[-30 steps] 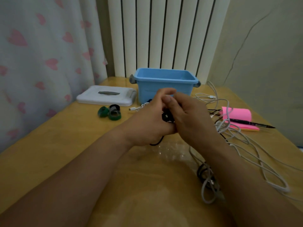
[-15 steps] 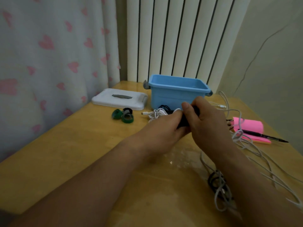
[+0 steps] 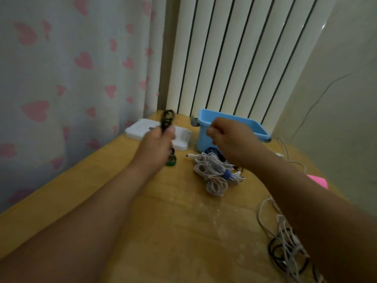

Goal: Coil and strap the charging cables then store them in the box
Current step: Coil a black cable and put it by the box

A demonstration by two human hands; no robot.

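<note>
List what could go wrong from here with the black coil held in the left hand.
1. The left hand pinches the black coil only at its lower end; the loops above could spring open, and no strap is visible on it.
2. The open blue box sits behind the right hand, which could get in the way of a drop.
3. Loose cables lie under the right forearm and might snag and drag.

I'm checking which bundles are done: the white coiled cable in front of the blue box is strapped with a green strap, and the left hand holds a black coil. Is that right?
Not quite. The head view shows the strap around the white coiled cable is blue, not green. The rest holds: it lies in front of the blue box, and the left hand holds a black coil.
</note>
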